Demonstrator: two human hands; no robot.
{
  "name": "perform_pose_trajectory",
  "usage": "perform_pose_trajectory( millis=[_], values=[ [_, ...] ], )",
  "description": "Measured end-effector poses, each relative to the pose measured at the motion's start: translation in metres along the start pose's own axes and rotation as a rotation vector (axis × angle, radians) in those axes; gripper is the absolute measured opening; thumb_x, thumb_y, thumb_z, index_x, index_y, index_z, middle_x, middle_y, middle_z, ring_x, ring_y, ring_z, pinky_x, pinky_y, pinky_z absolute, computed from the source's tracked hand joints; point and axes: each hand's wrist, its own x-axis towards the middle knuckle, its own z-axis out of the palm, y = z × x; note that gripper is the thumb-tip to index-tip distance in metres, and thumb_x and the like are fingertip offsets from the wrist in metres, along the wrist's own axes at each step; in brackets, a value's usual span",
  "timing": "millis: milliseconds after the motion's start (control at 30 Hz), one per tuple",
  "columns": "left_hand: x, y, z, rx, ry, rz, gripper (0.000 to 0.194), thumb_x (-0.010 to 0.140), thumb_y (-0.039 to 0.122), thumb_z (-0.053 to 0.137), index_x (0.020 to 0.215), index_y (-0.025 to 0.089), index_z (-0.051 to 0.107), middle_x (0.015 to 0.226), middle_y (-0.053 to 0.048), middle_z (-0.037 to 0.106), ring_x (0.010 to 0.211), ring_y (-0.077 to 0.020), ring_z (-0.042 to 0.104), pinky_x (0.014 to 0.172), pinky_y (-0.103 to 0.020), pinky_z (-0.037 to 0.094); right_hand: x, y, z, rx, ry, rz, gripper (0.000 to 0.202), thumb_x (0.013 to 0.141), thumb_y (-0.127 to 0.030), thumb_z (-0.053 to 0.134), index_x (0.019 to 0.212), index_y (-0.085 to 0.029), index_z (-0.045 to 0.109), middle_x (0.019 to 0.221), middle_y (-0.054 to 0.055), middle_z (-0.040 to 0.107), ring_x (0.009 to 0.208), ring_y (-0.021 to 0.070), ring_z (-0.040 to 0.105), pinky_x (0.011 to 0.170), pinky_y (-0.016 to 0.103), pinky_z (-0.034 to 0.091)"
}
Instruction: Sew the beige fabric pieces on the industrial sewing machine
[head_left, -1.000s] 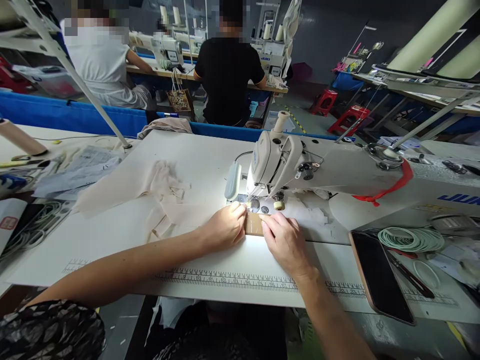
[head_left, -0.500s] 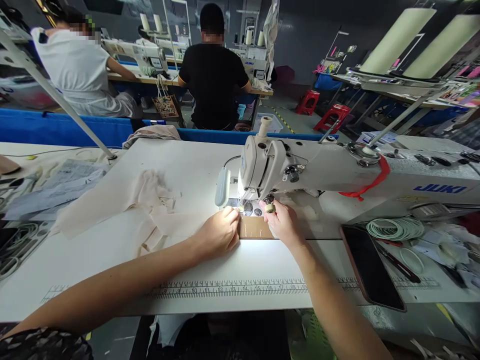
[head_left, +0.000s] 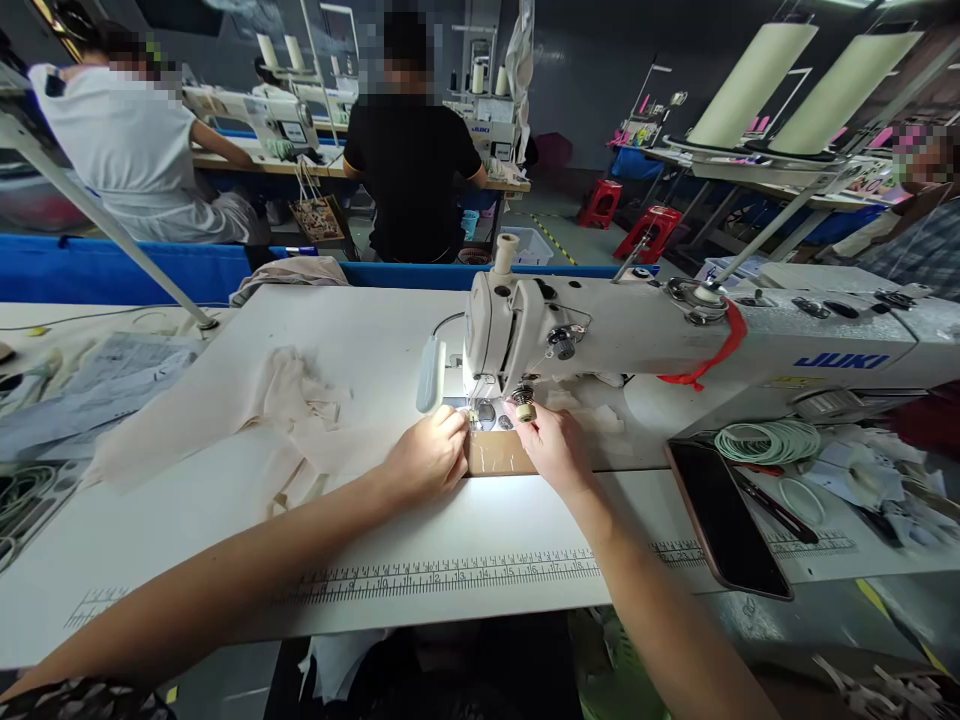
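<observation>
My left hand (head_left: 429, 452) is closed in a pinch just left of the needle area of a white sewing machine (head_left: 499, 335). Whatever its fingertips hold is too small to make out. My right hand (head_left: 556, 445) reaches in from the other side, its fingers drawn together and partly hidden behind a round knob (head_left: 525, 410) on the machine head. Between both hands lies the brown plate (head_left: 496, 455) at the machine bed's front, under the lamp's light. Thin beige fabric (head_left: 289, 395) lies crumpled on the table, with one pale end near my left wrist.
On the right lie a phone (head_left: 727, 520), a coil of pale green cord (head_left: 766, 440) and dark snips (head_left: 780, 510). Paper sheets (head_left: 135, 375) cover the left side. Thread cones (head_left: 750, 90) stand above the machine. Two people sit at machines ahead; another person shows at far right.
The whole view has shifted, so the table and machine appear slightly further left. Both hands stay at the needle area in much the same pose. A person has come into view at far right.
</observation>
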Motion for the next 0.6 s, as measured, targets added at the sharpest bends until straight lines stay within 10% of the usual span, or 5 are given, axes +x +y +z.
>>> perform_pose_trajectory(
  millis=[200,333,467,600],
  values=[
    [0.001,-0.016,-0.003,-0.182,-0.009,-0.068,0.031,0.093,0.015,0.038,0.113,0.011,0.062,0.116,-0.016,0.065,0.1,-0.0248,0.062,0.087,-0.038,0.057,-0.013,-0.017,-0.012,0.02,-0.037,-0.036,0.042,0.099,-0.034,0.043,0.066,-0.019,0.064,0.057,0.003,0.061,0.052,0.0149,0.048,0.056,0.029,0.03],
    [-0.002,-0.042,-0.024,-0.249,-0.004,-0.367,0.027,0.092,0.016,0.038,0.108,0.014,0.06,0.11,-0.014,0.065,0.098,-0.0232,0.063,0.089,-0.039,0.055,-0.035,-0.063,-0.016,0.089,-0.087,-0.29,0.022,0.097,-0.024,0.05,0.105,-0.018,0.069,0.097,0.008,0.071,0.09,0.0207,0.062,0.081,0.032,0.046],
    [-0.014,-0.054,-0.052,-0.121,-0.228,-0.649,0.022,0.086,0.032,0.054,0.098,0.015,0.061,0.091,-0.01,0.067,0.097,-0.0283,0.06,0.084,-0.039,0.051,-0.062,-0.105,-0.006,0.076,-0.171,-0.591,0.068,0.09,-0.054,0.063,0.141,-0.011,0.05,0.149,0.018,0.047,0.14,0.0361,0.035,0.117,0.059,0.025],
    [-0.04,-0.039,-0.075,-0.394,-0.381,-0.738,0.03,0.087,0.048,0.052,0.084,0.019,0.061,0.068,0.0,0.06,0.068,-0.018,0.055,0.064,-0.027,0.039,-0.088,-0.119,0.0,0.122,-0.235,-0.63,0.095,0.079,-0.07,0.067,0.147,-0.008,0.041,0.138,0.019,0.056,0.131,0.037,0.044,0.115,0.061,0.029]
  ],
)
